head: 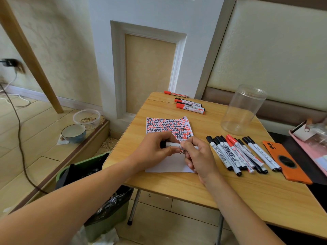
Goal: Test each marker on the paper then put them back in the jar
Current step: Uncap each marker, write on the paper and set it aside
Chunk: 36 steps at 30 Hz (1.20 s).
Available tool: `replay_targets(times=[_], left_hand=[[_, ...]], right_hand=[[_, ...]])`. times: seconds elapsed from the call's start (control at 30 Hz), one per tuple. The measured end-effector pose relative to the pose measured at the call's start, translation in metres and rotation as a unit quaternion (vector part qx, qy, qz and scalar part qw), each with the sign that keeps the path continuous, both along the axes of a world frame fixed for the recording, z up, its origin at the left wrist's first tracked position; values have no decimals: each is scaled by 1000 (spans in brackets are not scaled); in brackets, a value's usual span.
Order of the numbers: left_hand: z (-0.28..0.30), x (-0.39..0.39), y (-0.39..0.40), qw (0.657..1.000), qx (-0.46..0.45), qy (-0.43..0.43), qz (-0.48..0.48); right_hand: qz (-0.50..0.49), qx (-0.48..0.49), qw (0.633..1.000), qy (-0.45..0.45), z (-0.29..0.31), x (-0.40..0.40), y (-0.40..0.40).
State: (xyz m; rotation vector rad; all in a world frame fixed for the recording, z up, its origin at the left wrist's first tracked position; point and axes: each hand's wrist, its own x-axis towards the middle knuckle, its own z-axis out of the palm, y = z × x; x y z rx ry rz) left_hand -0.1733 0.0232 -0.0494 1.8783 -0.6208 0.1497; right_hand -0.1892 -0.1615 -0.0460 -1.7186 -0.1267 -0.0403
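A white marker (172,144) lies level over the paper (169,129), held at both ends. My left hand (154,150) grips its black-capped left end. My right hand (199,156) grips its right part. The paper's upper half is filled with rows of black and red marks; its lower part is white and partly hidden by my hands. A clear plastic jar (242,109) stands upright with nothing inside at the table's back right. Several capped black and red markers (242,154) lie in a row right of the paper. Three more markers (190,105) lie at the far edge.
An orange phone (284,161) lies face down right of the marker row. A pink tray (316,152) with small items sits at the far right. Left of the wooden folding table (177,188) stands a green bin (99,206) with a black bag. Two bowls (74,133) sit on the floor step.
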Motion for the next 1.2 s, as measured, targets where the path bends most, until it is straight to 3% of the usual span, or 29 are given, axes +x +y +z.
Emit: replay_targets(times=[0.2, 0.37, 0.43, 0.53, 0.63, 0.87, 1.0, 1.2], left_hand=[[-1, -4, 9, 1000, 30, -3, 6], [7, -2, 40, 985, 106, -47, 127], [10, -2, 59, 969, 119, -73, 203], [12, -5, 89, 943, 89, -86, 309], [5, -13, 116, 914, 99, -65, 387], [-21, -25, 166, 852, 189, 134, 469], [-34, -29, 187, 814, 345, 242, 400], [-61, -34, 194, 778, 420, 392, 253]], right_hand=[[6, -20, 999, -28, -4, -2, 3], [-18, -66, 996, -55, -6, -2, 6], [-20, -163, 982, -95, -8, 1, 6], [10, -366, 920, -141, -7, 8, 11], [3, -444, 878, -177, -2, 22, 26], [85, -487, 850, -181, -22, 48, 77], [75, -490, 849, -184, -24, 51, 92], [72, -496, 845, -187, -27, 49, 94]])
